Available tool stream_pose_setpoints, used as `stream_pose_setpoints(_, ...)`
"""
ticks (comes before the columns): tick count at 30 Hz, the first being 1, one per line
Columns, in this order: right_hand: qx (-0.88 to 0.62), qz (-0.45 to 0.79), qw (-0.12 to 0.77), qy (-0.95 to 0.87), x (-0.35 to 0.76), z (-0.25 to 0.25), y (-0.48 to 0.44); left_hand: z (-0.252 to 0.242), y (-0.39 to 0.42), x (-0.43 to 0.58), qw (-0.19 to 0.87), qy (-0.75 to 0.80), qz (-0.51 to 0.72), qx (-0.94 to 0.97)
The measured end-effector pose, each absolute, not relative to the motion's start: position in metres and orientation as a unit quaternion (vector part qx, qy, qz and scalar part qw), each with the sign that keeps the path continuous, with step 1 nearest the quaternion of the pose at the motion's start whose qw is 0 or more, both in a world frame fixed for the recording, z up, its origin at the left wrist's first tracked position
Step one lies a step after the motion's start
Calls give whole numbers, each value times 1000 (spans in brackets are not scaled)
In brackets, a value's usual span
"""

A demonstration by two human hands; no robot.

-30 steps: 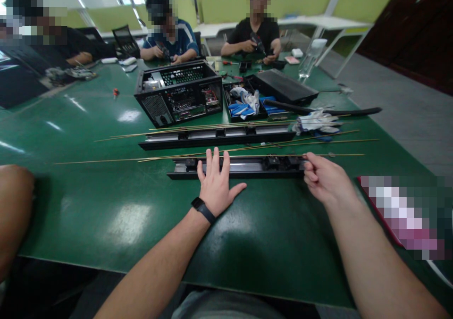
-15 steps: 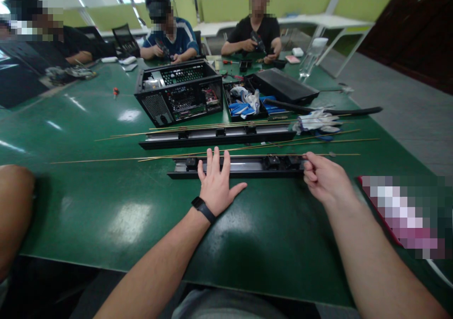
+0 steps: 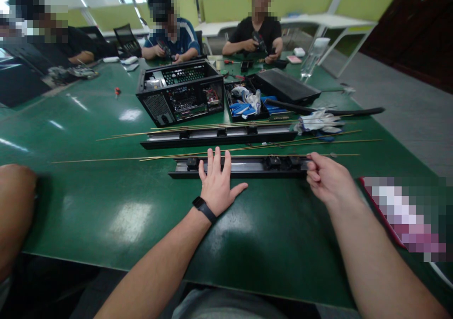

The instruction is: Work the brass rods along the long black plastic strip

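A long black rail with a shiny inner channel and small black blocks lies across the green table in front of me. My left hand, with a dark watch at the wrist, rests over its left part, fingers spread and flat. At the rail's right end, my right hand is closed with thumb and forefinger pinched; what sits between them is hidden. Thin brass-coloured rods run just behind this rail, one passing by my right fingertips. Farther back lies a second black rail, with more thin rods along it.
Behind the rails stand an open computer case and a box of gloves. White gloves and a black strip lie at the right. Across the table, two people hold power drills. Another person's arm rests at the left.
My right hand has shifted very slightly to the right along with the view. Left hand and rail look the same as before.
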State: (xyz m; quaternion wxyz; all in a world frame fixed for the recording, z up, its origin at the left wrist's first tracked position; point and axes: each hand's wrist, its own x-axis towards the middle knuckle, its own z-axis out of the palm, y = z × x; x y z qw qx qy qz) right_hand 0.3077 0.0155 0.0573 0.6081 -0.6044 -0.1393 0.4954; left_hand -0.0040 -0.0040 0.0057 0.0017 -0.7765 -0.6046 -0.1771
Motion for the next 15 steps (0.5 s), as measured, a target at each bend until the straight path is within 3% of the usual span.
stream_pose_setpoints(15, -617, 512, 584, -126, 323, 57, 19, 7, -6, 1, 17, -604, -164, -780)
